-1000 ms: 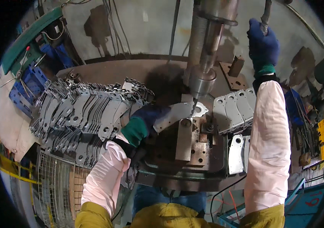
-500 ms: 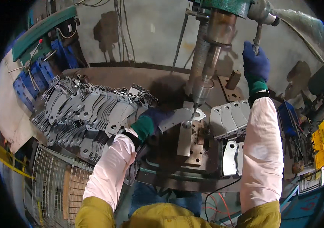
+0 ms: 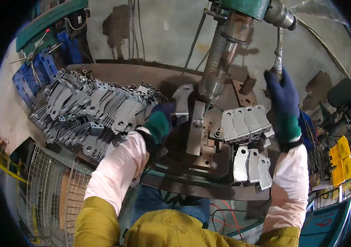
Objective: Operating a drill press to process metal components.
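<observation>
My left hand point(image 3: 164, 115), in a dark blue glove with a green cuff, grips the lower end of a flat grey metal plate point(image 3: 182, 98). The plate stands tilted to the left of the drill press chuck point(image 3: 216, 85). My right hand point(image 3: 283, 96), gloved the same way, closes loosely round the lower end of the drill press lever point(image 3: 279, 49); its fingers are slightly blurred. Between the hands, below the drill, lies a steel fixture point(image 3: 196, 133) with a long bar and a block with holes. No plate lies on it.
Many similar plates point(image 3: 101, 103) are piled on the left of the table. Neat rows of plates point(image 3: 245, 123) lie right of the fixture, with several more point(image 3: 251, 164) nearer me. A wire basket point(image 3: 49, 189) stands low left; a yellow bin point(image 3: 341, 160) is at right.
The plate that lay over the fixture has come away to the left and up in my left hand. My right hand has shifted down towards the lever's end. The view has moved slightly.
</observation>
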